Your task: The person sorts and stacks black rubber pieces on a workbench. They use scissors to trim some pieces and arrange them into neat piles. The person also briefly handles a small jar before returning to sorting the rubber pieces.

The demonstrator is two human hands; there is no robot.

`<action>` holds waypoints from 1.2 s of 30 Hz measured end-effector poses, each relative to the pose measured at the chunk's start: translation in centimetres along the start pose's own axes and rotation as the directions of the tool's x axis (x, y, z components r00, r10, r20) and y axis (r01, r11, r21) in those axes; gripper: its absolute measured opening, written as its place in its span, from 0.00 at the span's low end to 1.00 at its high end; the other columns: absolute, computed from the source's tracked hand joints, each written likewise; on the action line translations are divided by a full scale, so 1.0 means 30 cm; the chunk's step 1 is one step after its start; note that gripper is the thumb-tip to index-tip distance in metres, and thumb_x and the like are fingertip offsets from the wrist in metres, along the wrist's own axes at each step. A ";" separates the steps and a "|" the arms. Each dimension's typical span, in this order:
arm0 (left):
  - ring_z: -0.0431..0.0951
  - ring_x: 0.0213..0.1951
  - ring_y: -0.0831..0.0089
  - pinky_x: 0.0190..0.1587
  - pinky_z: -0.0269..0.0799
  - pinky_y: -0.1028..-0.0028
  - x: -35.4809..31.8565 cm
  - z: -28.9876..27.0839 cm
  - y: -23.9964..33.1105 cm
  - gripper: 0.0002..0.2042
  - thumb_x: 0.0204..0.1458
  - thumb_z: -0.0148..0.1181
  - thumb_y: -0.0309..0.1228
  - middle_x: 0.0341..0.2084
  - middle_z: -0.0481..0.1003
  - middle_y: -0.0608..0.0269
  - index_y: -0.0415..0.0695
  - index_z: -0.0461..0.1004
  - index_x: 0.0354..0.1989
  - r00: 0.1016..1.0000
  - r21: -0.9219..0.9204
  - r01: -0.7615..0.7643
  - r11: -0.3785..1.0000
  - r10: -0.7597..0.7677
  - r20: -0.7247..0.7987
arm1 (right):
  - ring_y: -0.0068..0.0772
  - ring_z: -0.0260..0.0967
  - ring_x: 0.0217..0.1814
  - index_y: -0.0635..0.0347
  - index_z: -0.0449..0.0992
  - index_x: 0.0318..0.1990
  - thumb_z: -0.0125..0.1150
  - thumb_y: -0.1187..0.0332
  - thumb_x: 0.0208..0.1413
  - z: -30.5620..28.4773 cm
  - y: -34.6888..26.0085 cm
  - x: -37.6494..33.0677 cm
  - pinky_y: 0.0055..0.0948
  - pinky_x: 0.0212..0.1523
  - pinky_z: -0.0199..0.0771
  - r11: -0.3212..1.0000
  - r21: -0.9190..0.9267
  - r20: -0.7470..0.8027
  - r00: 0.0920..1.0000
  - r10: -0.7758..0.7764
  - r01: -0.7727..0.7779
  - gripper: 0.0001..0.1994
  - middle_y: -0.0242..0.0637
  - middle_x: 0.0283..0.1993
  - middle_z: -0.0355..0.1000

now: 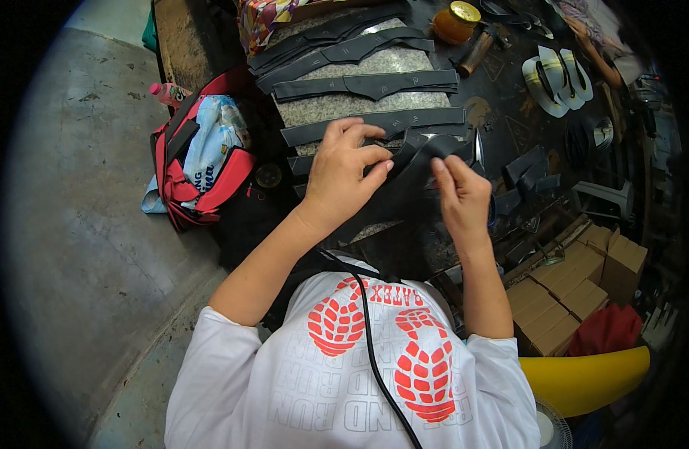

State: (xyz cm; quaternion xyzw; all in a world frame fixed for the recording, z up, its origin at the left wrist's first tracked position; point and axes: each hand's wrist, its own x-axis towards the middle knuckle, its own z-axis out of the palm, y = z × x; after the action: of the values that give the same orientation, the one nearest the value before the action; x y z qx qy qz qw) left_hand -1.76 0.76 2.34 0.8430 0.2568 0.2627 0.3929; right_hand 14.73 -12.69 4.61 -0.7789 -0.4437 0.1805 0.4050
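Between my two hands a black leather strip (421,153) is held up and bends in a curve. The thumb and fingertips of my left hand (348,166) pinch toward its left part, while my right hand (462,193) closes on its right end. Just beyond my fingers, stacks of dark strips (382,84) with small pale marks lie in rows across a speckled stone slab (314,112). A pointed metal blade (477,147) shows beside my right hand; the rest of that tool is hidden. Black material below my hands partly covers the slab.
A jar with a yellow lid (456,22), a wooden handle (476,54) and white sole-shaped pieces (558,81) lie on the dark table. Left stands a red bag (228,176) with a pink bottle (168,93). Cardboard boxes (565,292) are at right. Another person's arm (595,52) reaches in.
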 end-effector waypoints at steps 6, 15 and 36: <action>0.72 0.42 0.83 0.45 0.67 0.79 0.015 -0.037 0.045 0.09 0.65 0.59 0.32 0.36 0.77 0.62 0.38 0.77 0.44 0.859 -0.444 0.509 0.737 -0.404 0.313 | 0.12 0.61 0.22 0.63 0.74 0.29 0.62 0.70 0.66 -0.099 -0.122 0.003 0.18 0.22 0.60 0.817 0.545 0.144 0.981 0.131 -0.189 0.12 0.23 0.23 0.67; 0.76 0.42 0.80 0.42 0.78 0.76 -0.012 0.003 0.111 0.17 0.63 0.60 0.26 0.42 0.74 0.67 0.40 0.66 0.58 0.838 -0.807 0.543 0.233 -0.212 0.503 | 0.11 0.54 0.27 0.64 0.71 0.31 0.63 0.71 0.66 0.023 -0.059 0.074 0.18 0.26 0.55 0.972 0.208 -0.284 0.958 -0.047 0.109 0.11 0.23 0.25 0.61; 0.82 0.28 0.71 0.33 0.77 0.70 0.117 -0.230 -0.015 0.12 0.58 0.61 0.26 0.29 0.80 0.54 0.39 0.74 0.50 0.875 -0.079 0.253 0.964 -0.194 0.443 | 0.36 0.74 0.42 0.62 0.75 0.34 0.79 0.65 0.45 -0.016 -0.028 0.330 0.42 0.67 0.65 0.926 0.031 0.497 0.798 -0.342 0.377 0.17 0.34 0.36 0.74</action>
State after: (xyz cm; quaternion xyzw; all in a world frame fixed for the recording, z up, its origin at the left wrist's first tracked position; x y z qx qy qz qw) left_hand -3.75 6.89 6.65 0.8163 0.2410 0.0388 0.5236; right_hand 19.93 -4.39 6.34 -0.6217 -0.6777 0.2775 0.2779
